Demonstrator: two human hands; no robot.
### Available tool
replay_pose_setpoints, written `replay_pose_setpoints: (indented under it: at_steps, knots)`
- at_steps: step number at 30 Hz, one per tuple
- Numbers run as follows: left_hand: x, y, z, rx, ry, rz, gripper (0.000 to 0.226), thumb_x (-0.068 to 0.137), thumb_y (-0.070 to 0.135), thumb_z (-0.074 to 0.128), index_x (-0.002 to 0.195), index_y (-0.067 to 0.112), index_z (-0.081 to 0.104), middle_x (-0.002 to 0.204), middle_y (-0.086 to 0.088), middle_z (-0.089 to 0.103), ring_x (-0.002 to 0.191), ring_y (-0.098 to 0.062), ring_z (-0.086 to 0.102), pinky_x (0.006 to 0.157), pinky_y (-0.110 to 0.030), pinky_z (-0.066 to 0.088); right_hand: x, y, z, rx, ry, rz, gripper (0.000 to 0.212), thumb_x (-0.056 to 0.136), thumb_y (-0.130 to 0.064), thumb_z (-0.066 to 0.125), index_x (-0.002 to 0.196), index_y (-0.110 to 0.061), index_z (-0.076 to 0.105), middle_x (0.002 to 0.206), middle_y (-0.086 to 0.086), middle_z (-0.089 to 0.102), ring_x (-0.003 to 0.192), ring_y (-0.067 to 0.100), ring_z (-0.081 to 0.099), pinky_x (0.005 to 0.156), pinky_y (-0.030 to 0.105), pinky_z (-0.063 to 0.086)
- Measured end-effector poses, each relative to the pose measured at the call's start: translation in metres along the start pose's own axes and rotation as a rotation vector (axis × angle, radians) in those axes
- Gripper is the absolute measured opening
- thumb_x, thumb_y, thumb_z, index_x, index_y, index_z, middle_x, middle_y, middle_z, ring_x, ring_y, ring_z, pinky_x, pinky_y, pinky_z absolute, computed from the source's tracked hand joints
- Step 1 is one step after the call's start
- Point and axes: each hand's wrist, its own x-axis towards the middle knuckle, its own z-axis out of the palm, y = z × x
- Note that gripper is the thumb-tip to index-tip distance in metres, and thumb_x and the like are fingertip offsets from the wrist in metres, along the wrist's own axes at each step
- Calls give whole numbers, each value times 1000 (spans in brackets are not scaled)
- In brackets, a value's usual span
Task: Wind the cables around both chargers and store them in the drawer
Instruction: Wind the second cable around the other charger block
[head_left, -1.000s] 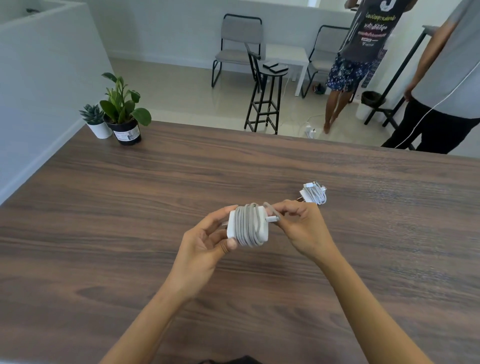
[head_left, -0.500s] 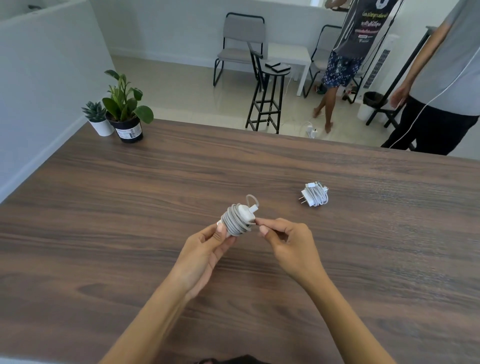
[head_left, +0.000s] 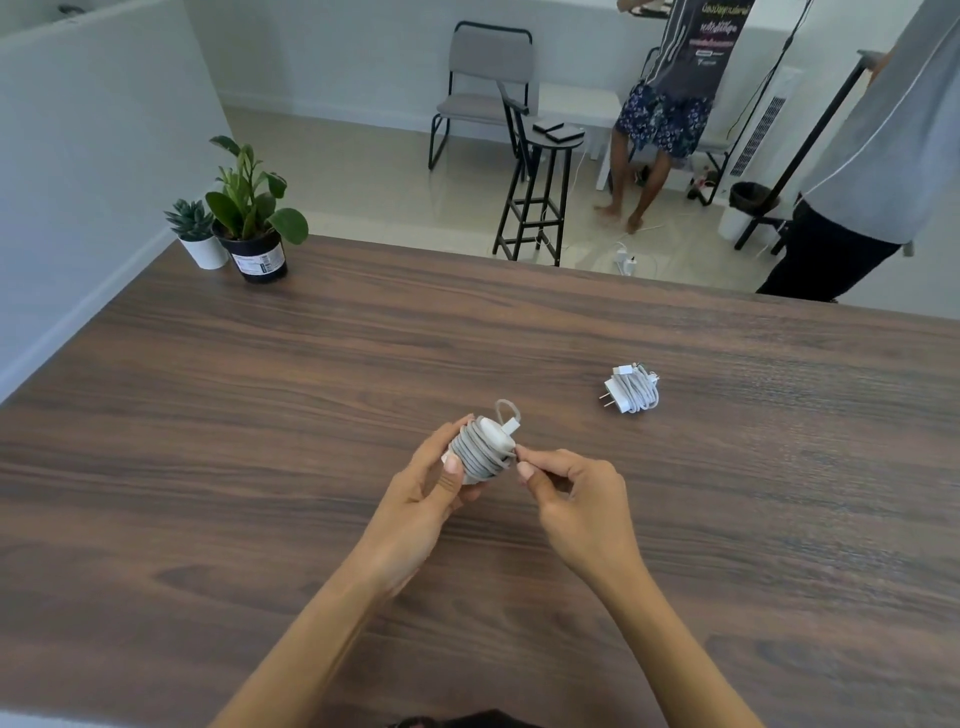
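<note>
A white charger (head_left: 480, 448) wrapped in grey cable sits in my left hand (head_left: 422, 493), thumb and fingers curled round it just above the wooden table (head_left: 260, 415). The cable's plug end loops out at the charger's top. My right hand (head_left: 569, 496) is at the charger's right side, thumb and forefinger pinching the cable there. A second white charger (head_left: 631, 393), its cable wound round it and its prongs pointing left, lies on the table to the right, beyond my right hand. No drawer is in view.
Two potted plants (head_left: 244, 213) stand at the table's far left corner beside a white wall. Past the far edge are a black stool (head_left: 540, 192), a grey chair and two standing people, one close to the far right corner (head_left: 857, 197).
The charger has turned in my left hand from side-on to end-on. My right hand let go of the plug end and moved down to the charger's right side.
</note>
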Motion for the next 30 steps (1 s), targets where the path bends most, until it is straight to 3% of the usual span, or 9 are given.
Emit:
replay_pose_setpoints:
  at_steps: [3,6,8,10,13,17,21,24,30]
  knots:
    - [1,3,-1,207,40,22,39,90,37,43,129,37,47,124,3,59,101,-4,62,80,-16,49,-3,0,1,-14,-9,28,21,86,-14,65,100,-27,73,77,-28,65,83,-8,61,73,11,46]
    - [3,5,-3,442,36,41,44,92,45,36,136,40,41,122,25,54,108,22,47,86,2,34,-7,0,2,-39,-16,73,18,86,-14,65,98,-24,74,76,-27,65,79,-14,59,78,8,43]
    - [5,5,-2,517,32,39,44,93,49,31,135,43,39,123,33,48,112,27,38,87,6,28,-8,1,4,-38,-18,115,14,86,-15,64,90,-22,76,75,-24,69,80,-13,60,83,13,43]
    - [7,2,0,546,52,34,41,94,49,29,131,41,43,120,30,53,112,22,42,85,5,30,-8,1,5,-23,-8,140,14,86,-16,63,83,-22,76,67,-26,67,77,-14,61,82,13,43]
    - [8,-5,1,531,74,-6,42,96,44,31,134,34,44,123,23,54,113,15,47,89,2,31,-9,-2,7,-35,-7,126,16,86,-16,63,87,-23,76,65,-27,66,76,-20,58,72,-1,38]
    - [8,-14,-1,483,129,5,39,96,36,40,134,31,45,125,13,59,116,2,52,100,-17,39,-8,-3,8,-69,-12,157,16,85,-16,62,77,-20,76,66,-15,71,66,-10,60,62,-1,38]
    - [8,-18,-4,379,143,18,28,93,39,46,120,38,53,109,10,69,101,-7,65,91,-38,51,-11,-2,11,-35,-46,231,17,86,-17,62,77,-22,76,66,-12,72,68,-1,64,63,4,41]
    - [8,-20,-9,380,109,2,25,92,33,54,115,38,60,112,11,68,102,-9,64,92,-43,52,-13,3,14,-3,-59,281,19,85,-18,62,73,-21,76,67,-11,72,73,6,68,77,25,53]
    - [5,-24,-18,353,-81,-90,86,61,0,84,131,36,48,128,7,58,106,-10,64,88,-23,50,-15,7,12,84,-115,329,20,85,-17,63,70,-21,75,70,-10,73,78,7,69,86,37,54]
